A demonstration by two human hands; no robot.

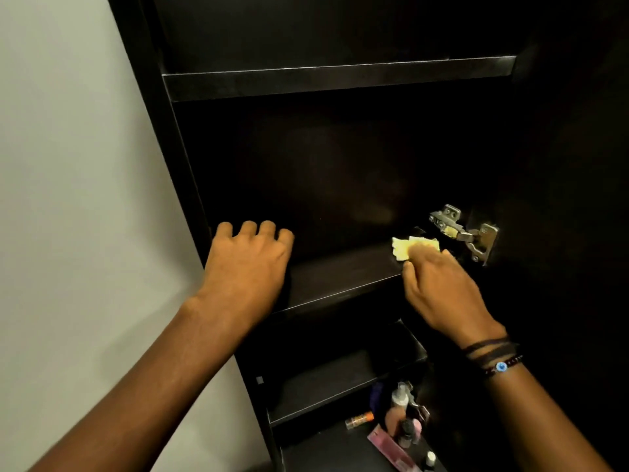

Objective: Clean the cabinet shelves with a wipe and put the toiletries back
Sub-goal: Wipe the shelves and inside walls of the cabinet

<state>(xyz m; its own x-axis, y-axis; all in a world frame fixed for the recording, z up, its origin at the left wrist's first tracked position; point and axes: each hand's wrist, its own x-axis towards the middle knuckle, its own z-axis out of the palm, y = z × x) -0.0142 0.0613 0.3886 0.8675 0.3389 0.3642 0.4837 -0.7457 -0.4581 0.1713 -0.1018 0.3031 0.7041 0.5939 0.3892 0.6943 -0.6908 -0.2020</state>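
Note:
A dark cabinet stands open before me with several bare shelves. My right hand (439, 287) presses a crumpled yellow wipe (410, 247) onto the right end of the middle shelf (340, 277), close to the metal door hinge (466, 233). My left hand (246, 264) rests on the left end of the same shelf, fingers curled over its surface and holding nothing. Toiletries (401, 420) are bunched at the bottom right: small bottles, an orange-capped tube and a pink flat pack lying on a low surface.
A pale wall (75, 199) runs along the cabinet's left side. An upper shelf (340, 78) sits above the one being touched, and a lower shelf (340, 379) below. The open door with its hinge is at the right.

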